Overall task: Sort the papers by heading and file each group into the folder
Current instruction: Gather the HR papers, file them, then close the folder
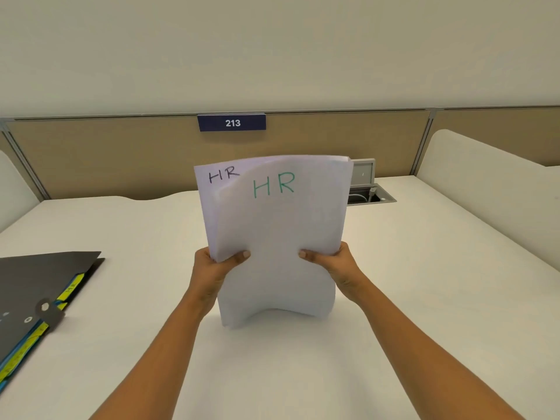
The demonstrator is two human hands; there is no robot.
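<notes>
A stack of white papers [275,237] stands upright on its lower edge on the white desk [424,268], in the middle of the view. The front sheet reads "HR" in green, and the sheet behind it shows "HR" in dark ink at its top left. My left hand [216,268] grips the stack's left edge, thumb across the front. My right hand [331,265] grips the right edge the same way. A black expanding folder [39,283] lies at the left edge of the desk, with blue dividers and yellow tabs showing along its open side.
A tan partition [121,156] with a blue sign reading 213 [231,122] closes the back of the desk. An open cable hatch [368,192] sits behind the papers at the right. White side panels [485,189] border the desk on the right and left.
</notes>
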